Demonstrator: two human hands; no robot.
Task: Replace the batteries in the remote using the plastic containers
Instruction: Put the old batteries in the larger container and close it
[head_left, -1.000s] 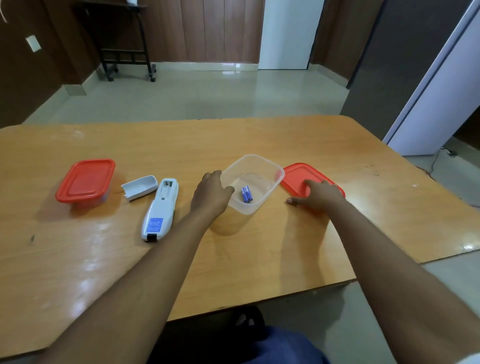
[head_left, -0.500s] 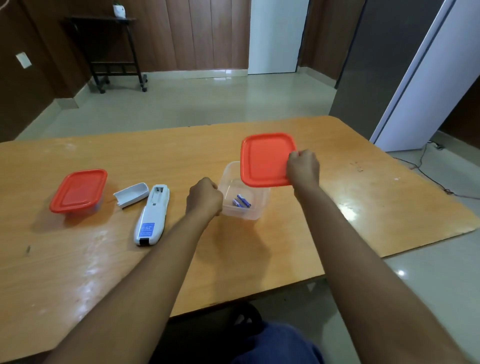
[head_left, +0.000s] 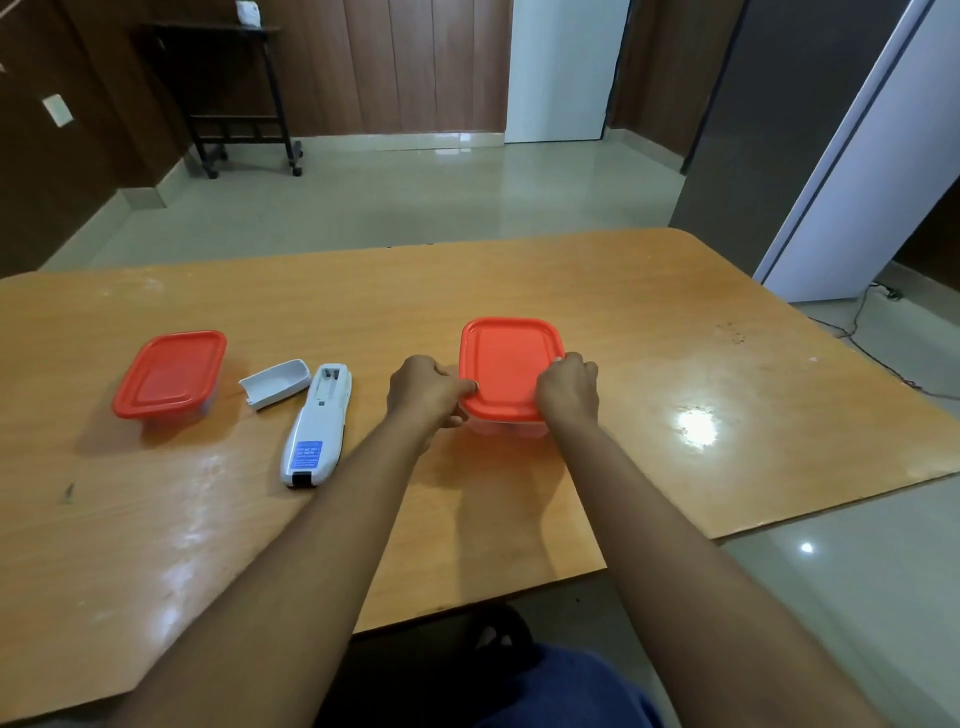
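Red lid (head_left: 508, 366), held in the air half a second earlier, sat on the clear container (head_left: 506, 428) mid-worktop (head_left: 649, 364); left hand (head_left: 423, 392) and right hand (head_left: 569, 389) each pinched its edge in a curled grip, probably sealing the batteries away; remote (head_left: 318, 428) lay open beside.

Bright, even indoor light, sharp frame.
We see ceiling-lamp glare on the tabletop (head_left: 696, 428), soft shadows under arms, wide-angle bending at edges.

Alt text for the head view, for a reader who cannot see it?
Both hands, left and right, grip a red lid on a clear container. To the left on the wooden table lie an opened remote, its cover and another lidded container.
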